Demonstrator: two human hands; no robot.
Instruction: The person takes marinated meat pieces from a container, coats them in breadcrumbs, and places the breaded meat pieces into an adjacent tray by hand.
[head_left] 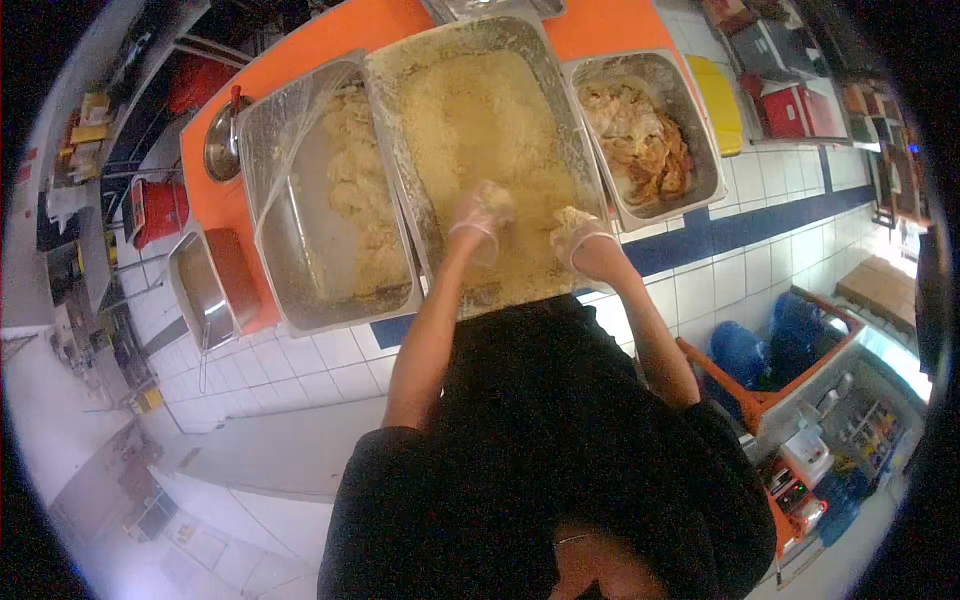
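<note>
A deep metal tray [388,108] of pale yellow, flour-like breading [470,100] lies before me. Both of my hands wear clear plastic gloves. My left hand [484,215] is over the breading near the middle of the tray, smeared by motion; a pale clump shows at its fingers, and I cannot tell whether it is gripped. At the tray's right wall, my right hand [582,240] has its fingers curled around a lumpy, crumb-coated piece [570,218]. What lies under the coating is hidden.
Left stands a metal tray [300,230] of pale coated pieces [360,180], partly under plastic film. A smaller pan [712,165] at right holds raw-looking marinated meat [640,135]. A pot lid [222,140] and a wire-handled basket [205,290] sit at the orange table's [340,32] left end.
</note>
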